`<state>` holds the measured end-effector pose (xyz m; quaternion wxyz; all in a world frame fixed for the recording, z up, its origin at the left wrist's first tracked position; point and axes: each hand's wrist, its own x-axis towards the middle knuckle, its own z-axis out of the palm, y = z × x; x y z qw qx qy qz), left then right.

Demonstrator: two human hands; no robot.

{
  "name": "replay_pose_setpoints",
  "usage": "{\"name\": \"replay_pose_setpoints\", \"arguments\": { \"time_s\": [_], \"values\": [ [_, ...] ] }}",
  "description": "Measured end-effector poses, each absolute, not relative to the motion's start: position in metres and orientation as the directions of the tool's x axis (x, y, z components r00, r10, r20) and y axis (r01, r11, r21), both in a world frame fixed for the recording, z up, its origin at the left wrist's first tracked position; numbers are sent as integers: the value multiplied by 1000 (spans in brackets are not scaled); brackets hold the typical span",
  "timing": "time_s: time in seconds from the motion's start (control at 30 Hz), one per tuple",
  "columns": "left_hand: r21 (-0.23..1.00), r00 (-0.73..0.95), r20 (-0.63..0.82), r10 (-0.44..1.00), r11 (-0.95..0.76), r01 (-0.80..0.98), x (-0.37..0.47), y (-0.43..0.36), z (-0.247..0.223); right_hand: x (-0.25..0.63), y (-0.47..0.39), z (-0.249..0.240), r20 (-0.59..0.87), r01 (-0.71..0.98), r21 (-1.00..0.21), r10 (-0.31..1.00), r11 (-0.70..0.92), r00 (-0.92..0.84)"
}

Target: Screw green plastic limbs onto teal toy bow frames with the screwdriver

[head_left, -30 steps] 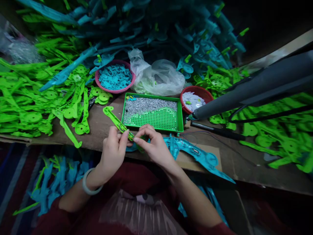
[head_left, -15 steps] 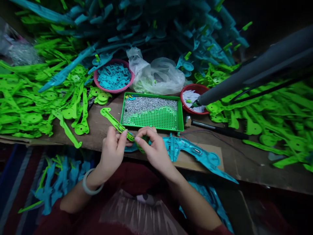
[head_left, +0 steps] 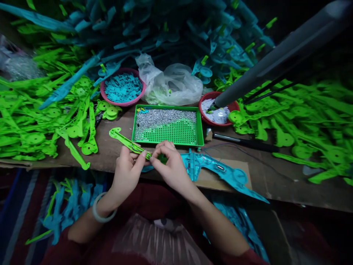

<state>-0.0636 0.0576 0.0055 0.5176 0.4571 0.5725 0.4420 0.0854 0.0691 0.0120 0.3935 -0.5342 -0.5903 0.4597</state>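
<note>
A heap of bright green plastic parts (head_left: pixel 41 121) covers the table's left; the left hand (head_left: pixel 127 172) pinches a long green plastic strip (head_left: pixel 125 140) at its near end; the right hand (head_left: pixel 169 165), just beside, grips the same strip below the green perforated tray of small metal screws (head_left: pixel 168 127); a teal plastic shell (head_left: pixel 220 171) lies rightward.

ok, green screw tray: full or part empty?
Part empty. In the green tray, silvery screws cover the far part; the near right grid shows bare green.
</note>
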Motion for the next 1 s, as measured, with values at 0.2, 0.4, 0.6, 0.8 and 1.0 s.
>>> {"name": "replay_pose_setpoints", "arguments": {
  "time_s": [0.2,0.4,0.6,0.8,1.0],
  "values": [
    [969,-29,-242,970,243,35,-64,60,8,93,76,5,-88,144,-987,985,-66,-147],
    [972,-43,-233,972,234,28,-59,63,11,95,75,0,-85,81,-994,988,-75,-129],
    [974,-53,-224,973,226,19,-55,63,15,95,72,-6,18,51,-998,998,21,-54],
    [972,-25,-236,971,236,-9,-55,62,17,91,65,-7,82,97,-992,996,79,24],
    [958,108,-228,968,243,-154,-54,63,18,95,57,-1,240,263,-937,971,231,1]
  ]
}}
